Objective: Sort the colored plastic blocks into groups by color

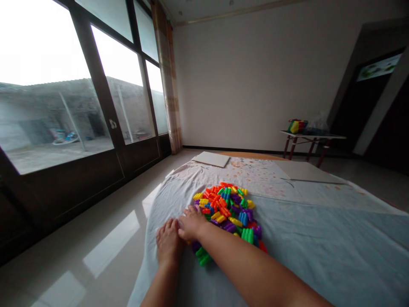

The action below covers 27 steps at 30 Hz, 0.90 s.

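Note:
A heap of plastic building blocks [223, 207] in red, orange, yellow, green, blue and purple lies on a pale blue cloth [306, 238]. At the heap's left edge rests my right hand [193, 224], fingers apart and touching the nearest blocks; its forearm crosses in front of the heap and hides part of it. My left hand [168, 241] lies palm down on the cloth just left of it, fingers stretched out, close against the right thumb. Neither hand visibly holds a block. What is under the palms is hidden.
Two flat pale boards [212, 159] [309, 172] lie at the table's far side. A small side table [332, 136] near the wall carries a colourful bag [297, 125] and clear plastic. Glazed doors [121, 106] and a curtain [169, 85] stand at left.

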Available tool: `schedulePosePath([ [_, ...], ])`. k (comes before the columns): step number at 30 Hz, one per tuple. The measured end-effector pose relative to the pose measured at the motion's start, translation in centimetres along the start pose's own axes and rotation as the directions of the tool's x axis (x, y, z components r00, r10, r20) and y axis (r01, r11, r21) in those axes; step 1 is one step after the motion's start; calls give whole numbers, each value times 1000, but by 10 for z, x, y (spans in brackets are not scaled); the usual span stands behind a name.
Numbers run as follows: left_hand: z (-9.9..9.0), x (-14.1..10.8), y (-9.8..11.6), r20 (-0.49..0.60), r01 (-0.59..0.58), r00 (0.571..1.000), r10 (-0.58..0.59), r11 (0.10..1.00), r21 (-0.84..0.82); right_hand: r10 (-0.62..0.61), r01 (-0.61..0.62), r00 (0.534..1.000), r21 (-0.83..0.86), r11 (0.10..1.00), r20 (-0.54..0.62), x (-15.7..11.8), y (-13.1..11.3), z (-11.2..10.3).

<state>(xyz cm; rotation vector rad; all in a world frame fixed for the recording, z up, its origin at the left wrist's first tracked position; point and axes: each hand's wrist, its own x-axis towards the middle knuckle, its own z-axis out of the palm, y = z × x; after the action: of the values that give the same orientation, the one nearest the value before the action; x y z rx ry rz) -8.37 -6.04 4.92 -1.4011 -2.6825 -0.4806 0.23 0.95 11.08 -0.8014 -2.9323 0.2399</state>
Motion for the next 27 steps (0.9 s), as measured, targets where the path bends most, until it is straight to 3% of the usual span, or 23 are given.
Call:
schedulePosePath([
  [2,1,1,-1,-1,7,1000,-7,1000,13,25,-24,996,-15,1000,83,3,2,0],
  [5,3,2,0,-19,26,1000,-25,999,27,-9,17,993,-63,998,120,-5,12,-2],
  [13,0,3,6,-43,37,998,-35,999,37,-69,93,988,-173,981,136,-68,55,-16],
  [23,0,6,5,-33,33,999,-32,998,53,44,-32,997,-182,983,63,-142,102,-36],
  [27,0,7,5,-31,31,999,-29,998,55,200,-177,978,-253,951,66,-157,112,-47],
])
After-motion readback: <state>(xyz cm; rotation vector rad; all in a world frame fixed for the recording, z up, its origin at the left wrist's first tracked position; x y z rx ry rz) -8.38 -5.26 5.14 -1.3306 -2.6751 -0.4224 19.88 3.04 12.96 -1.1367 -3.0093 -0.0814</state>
